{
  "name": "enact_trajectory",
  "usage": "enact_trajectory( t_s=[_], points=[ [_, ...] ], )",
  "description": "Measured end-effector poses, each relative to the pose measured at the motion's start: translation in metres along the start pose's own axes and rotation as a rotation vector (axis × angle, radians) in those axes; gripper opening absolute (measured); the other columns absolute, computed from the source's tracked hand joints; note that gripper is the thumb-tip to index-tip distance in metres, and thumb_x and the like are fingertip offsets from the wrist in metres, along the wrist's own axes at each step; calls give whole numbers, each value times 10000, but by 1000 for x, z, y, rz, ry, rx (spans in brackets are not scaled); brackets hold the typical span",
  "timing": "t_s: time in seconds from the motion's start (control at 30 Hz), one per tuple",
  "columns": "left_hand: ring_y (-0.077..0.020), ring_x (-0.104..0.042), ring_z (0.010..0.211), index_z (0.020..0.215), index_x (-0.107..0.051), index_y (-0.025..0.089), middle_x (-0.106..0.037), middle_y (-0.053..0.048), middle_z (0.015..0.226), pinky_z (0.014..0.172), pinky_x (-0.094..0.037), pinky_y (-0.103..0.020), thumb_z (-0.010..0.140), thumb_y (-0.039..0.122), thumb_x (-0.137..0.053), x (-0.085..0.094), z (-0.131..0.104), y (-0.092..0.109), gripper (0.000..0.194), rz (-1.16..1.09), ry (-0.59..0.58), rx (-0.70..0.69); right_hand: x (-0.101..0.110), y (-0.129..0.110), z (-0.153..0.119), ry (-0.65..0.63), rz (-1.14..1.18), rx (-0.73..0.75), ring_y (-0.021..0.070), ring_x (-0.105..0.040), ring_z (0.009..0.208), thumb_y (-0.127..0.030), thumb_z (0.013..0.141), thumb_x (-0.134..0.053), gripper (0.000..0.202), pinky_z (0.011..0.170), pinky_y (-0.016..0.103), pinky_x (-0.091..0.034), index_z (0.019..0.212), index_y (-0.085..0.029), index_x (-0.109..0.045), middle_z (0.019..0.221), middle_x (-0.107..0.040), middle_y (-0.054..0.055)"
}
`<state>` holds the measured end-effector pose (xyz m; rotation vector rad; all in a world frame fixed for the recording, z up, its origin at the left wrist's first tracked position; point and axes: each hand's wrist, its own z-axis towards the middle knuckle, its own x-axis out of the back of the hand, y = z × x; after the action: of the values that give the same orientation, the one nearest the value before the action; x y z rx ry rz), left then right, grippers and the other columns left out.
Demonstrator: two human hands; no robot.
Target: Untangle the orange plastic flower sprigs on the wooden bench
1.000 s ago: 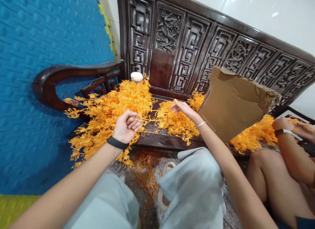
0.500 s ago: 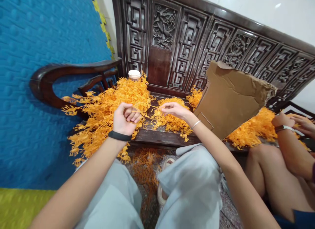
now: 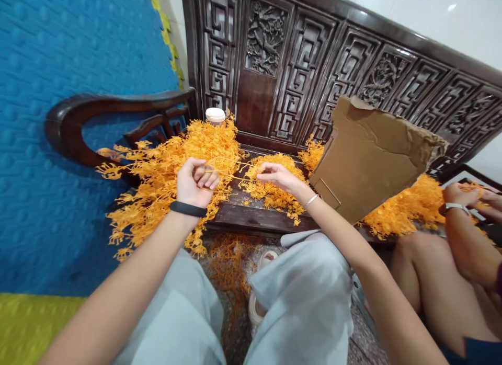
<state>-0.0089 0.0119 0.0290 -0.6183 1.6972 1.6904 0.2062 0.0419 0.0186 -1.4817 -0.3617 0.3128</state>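
Orange strands [image 3: 226,174] bridge left hand [image 3: 197,182] and right hand [image 3: 277,177].

Well left of the cardboard [image 3: 372,161], the left hand [image 3: 197,181] is raised on a slanting forearm, fingers curled toward the palm. The right hand [image 3: 279,177], just left of the cardboard, points away from it, thumb and fingertips drawn together, its forearm passing below the cardboard's lower-left edge.
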Motion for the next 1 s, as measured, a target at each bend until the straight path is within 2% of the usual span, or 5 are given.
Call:
enact_trajectory(
  t_s=[0.2, 0.47, 0.67, 0.83, 1.0],
  points=[
    [-58, -197, 305, 410, -136, 171, -148, 43, 309, 328, -209, -197, 694, 172, -469, -1, -1, -1, 438, 5, 23, 35, -5, -3, 6, 123, 148, 56, 99, -590, 714, -244, 639, -642, 133, 686, 233, -451, 683, -192, -528, 712, -626, -24],
    [-54, -186, 295, 410, -134, 175, -130, 47, 316, 314, -189, -202, 687, 157, -467, -6, -4, -2, 433, 11, 89, 88, -6, -8, 14, 265, 82, 114, 79, -566, 694, -235, 620, -648, 105, 652, 203, -429, 676, -184, -576, 723, -606, -29],
    [-51, -181, 283, 392, -162, 179, -140, 54, 298, 311, -188, -198, 695, 169, -472, -7, -2, -7, 435, 50, 58, 116, 5, -4, 25, 338, 340, 86, 77, -572, 711, -260, 676, -638, 103, 653, 208, -434, 739, -209, -574, 759, -616, -39],
    [-41, -199, 275, 395, -238, 181, -167, 75, 306, 311, -182, -181, 709, 222, -530, -15, -6, -29, 431, 162, -18, 267, 21, 1, 38, 610, 488, -71, 86, -548, 619, -158, 739, -521, 81, 605, 220, -426, 667, -187, -543, 663, -613, -29],
    [-36, -198, 277, 434, -263, 184, -180, 90, 317, 311, -166, -171, 739, 301, -549, -29, -18, -56, 434, 244, -31, 467, 33, 3, 55, 813, 474, -89, 72, -507, 547, -71, 661, -518, 99, 615, 227, -415, 631, -158, -557, 542, -577, -54]
  ],
)
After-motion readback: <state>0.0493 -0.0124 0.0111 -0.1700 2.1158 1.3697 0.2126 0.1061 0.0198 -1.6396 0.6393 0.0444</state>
